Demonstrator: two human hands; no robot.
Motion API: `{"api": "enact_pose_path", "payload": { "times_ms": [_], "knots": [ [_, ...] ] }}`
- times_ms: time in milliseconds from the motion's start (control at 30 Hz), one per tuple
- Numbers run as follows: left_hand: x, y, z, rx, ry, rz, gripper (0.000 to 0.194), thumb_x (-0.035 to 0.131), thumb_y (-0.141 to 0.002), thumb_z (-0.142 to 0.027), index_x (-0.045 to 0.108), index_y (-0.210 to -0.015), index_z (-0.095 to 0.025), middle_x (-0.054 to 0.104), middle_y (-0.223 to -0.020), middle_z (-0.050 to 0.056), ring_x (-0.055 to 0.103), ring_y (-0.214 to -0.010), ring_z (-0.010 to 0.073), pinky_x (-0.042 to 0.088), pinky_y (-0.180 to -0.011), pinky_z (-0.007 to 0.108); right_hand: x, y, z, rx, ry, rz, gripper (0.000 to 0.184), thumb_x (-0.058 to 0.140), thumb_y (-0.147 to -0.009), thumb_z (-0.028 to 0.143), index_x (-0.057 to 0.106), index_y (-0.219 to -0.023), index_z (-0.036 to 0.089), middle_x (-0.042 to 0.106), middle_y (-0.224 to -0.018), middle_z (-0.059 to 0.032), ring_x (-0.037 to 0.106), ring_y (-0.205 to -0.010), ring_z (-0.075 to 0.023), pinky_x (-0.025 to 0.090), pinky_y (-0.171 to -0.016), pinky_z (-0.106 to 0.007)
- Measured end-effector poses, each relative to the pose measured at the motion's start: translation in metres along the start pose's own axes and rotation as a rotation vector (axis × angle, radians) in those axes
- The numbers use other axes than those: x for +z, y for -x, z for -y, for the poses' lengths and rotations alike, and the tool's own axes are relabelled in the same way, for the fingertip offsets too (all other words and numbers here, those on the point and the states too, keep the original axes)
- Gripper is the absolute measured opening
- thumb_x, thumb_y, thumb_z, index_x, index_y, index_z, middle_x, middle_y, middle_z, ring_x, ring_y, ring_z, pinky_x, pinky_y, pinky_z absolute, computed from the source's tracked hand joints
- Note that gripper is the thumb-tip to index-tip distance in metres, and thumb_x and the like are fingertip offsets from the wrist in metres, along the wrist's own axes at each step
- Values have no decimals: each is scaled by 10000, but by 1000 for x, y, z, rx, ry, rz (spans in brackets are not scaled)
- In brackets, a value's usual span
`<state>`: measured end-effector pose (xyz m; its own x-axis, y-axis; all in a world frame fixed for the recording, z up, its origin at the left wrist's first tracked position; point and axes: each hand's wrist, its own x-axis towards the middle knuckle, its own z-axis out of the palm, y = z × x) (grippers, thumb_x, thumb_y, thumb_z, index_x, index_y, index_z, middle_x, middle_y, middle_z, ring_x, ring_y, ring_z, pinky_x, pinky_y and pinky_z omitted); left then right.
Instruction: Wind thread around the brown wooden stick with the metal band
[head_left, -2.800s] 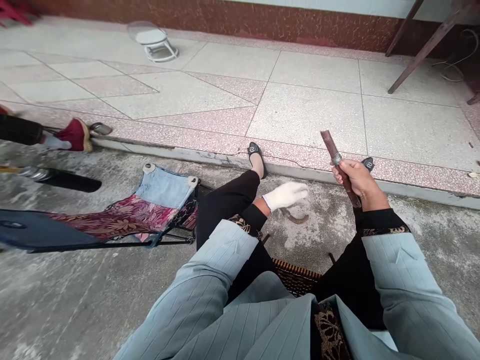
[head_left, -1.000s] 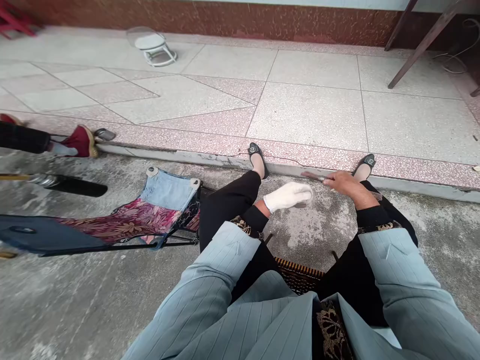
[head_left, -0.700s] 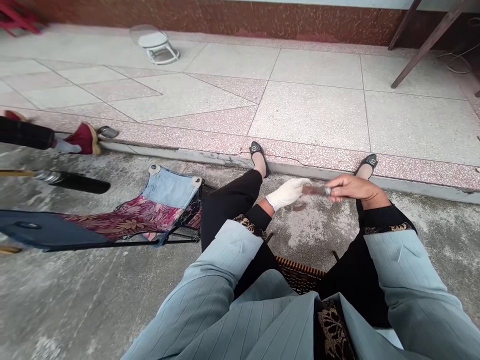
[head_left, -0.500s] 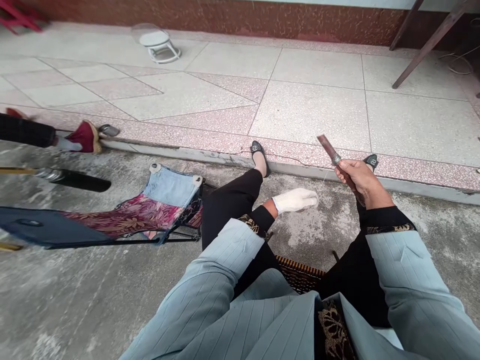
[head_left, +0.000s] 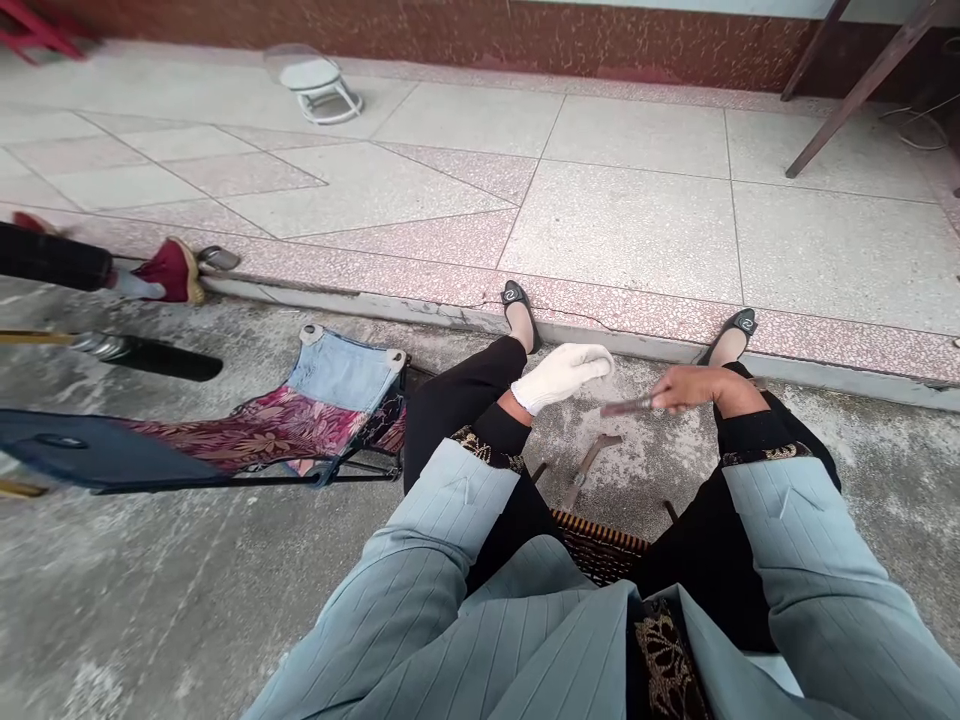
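My left hand wears a white glove and hovers over the concrete between my knees, fingers curled; what it holds is hidden. My bare right hand is closed on the handle of a brown knife, which is blurred and points left toward the gloved hand. A thin brown strip lies on the concrete just below both hands. My black shoes rest against the tiled step.
A folding stool with floral fabric stands to the left. Another person's leg and red shoe lie at far left, beside a dark long-handled blade. A woven seat edge shows between my legs. Wooden legs stand at back right.
My right hand swung the knife down from upright to level, pointing at the gloved hand. The gloved hand lifted slightly off the ground, and a thin strip now shows beneath it.
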<state>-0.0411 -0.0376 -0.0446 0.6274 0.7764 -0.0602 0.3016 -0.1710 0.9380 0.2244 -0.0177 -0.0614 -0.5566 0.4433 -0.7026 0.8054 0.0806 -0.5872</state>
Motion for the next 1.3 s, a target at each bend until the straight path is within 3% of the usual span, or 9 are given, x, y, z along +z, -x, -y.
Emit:
{"api": "enact_pose_path", "payload": {
  "times_ms": [100, 233, 433, 633, 867, 967, 1067, 1200, 1300],
  "knots": [
    [-4, -5, 8, -62, -21, -199, 305, 450, -883, -404, 610, -850, -147, 598, -772, 0, 476, -606, 88, 398, -623, 214, 3, 12, 14, -268, -106, 315, 386, 587, -848, 519, 664, -745, 155, 584, -643, -1, 494, -563, -102, 369, -551, -233],
    [4, -15, 24, -190, -124, -355, 294, 413, -879, -367, 603, -820, -150, 585, -712, 2, 483, -620, 113, 385, -613, 229, -1, 32, 22, -461, -414, 54, 412, 594, -848, 541, 657, -814, 135, 593, -703, -6, 461, -560, -86, 368, -550, -231],
    [40, -22, 36, -186, -280, -13, 270, 450, -879, -352, 623, -809, -157, 609, -735, 19, 512, -672, 148, 362, -611, 250, -2, 29, 13, -360, -687, -503, 416, 639, -818, 546, 620, -709, 145, 538, -635, -4, 431, -529, -82, 320, -495, -225],
    [45, -24, 38, -175, -409, 97, 304, 408, -913, -349, 626, -798, -171, 630, -754, 37, 523, -667, 166, 323, -607, 272, -3, 17, 7, -259, -701, -539, 408, 679, -781, 536, 620, -700, 140, 521, -601, -1, 432, -515, -76, 325, -474, -212],
    [46, -26, 46, -185, -618, 144, 351, 383, -934, -393, 668, -959, -189, 692, -967, 83, 600, -824, 219, 352, -654, 289, -3, 6, 4, -156, -509, -632, 424, 653, -786, 470, 660, -1055, 142, 577, -680, -4, 460, -546, -97, 357, -494, -226],
    [45, -25, 48, -246, -683, 124, 355, 382, -939, -393, 671, -970, -190, 697, -970, 87, 614, -842, 216, 378, -680, 281, -5, 7, 3, -119, -348, -647, 360, 609, -814, 482, 678, -908, 142, 562, -641, -2, 465, -548, -103, 357, -512, -234],
    [38, -27, 50, -294, -716, 35, 319, 391, -938, -342, 664, -973, -180, 697, -954, 84, 620, -849, 206, 398, -717, 274, -6, 15, 6, -215, -292, -475, 410, 564, -842, 544, 629, -738, 153, 545, -611, 8, 456, -525, -91, 357, -514, -230],
    [35, -29, 48, -290, -712, -83, 331, 360, -957, -345, 647, -979, -181, 698, -917, 76, 625, -835, 207, 400, -709, 280, -2, 24, 19, -407, -285, 145, 422, 577, -854, 553, 646, -782, 143, 553, -628, 20, 444, -517, -69, 358, -519, -211],
    [38, -29, 46, -280, -723, -160, 325, 360, -955, -351, 641, -994, -193, 699, -949, 82, 630, -864, 224, 401, -727, 294, 3, 25, 28, -478, -274, 368, 425, 591, -857, 539, 642, -745, 132, 530, -605, 24, 434, -519, -63, 340, -515, -205]
  ]
}}
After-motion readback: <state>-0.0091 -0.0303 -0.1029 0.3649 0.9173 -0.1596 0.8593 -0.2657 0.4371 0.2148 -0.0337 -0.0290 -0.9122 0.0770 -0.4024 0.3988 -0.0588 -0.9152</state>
